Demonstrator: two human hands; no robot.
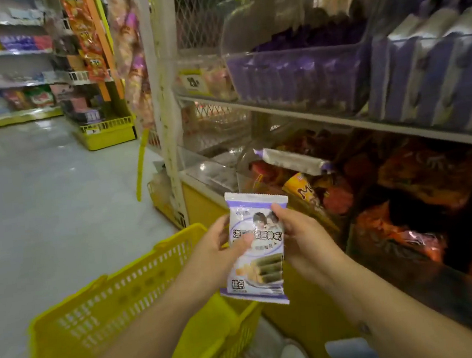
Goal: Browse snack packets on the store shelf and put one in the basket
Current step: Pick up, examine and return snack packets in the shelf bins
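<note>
a yellow basket [104,313] with holes in its sides sits below and to the left of the left hand [218,246], under that arm. the left hand holds the left side of a white and purple snack packet [256,248], with the thumb pressed on its front. the packet stands up tall between the two hands, above the basket's right edge. the right hand [296,230] grips the packet's right side, fingers curled round its edge. up and to the right of the right hand, a shelf [338,118] carries clear bins of purple packets [300,76]. just right of that hand, lower bins hold orange and red snack bags [417,180]
</note>
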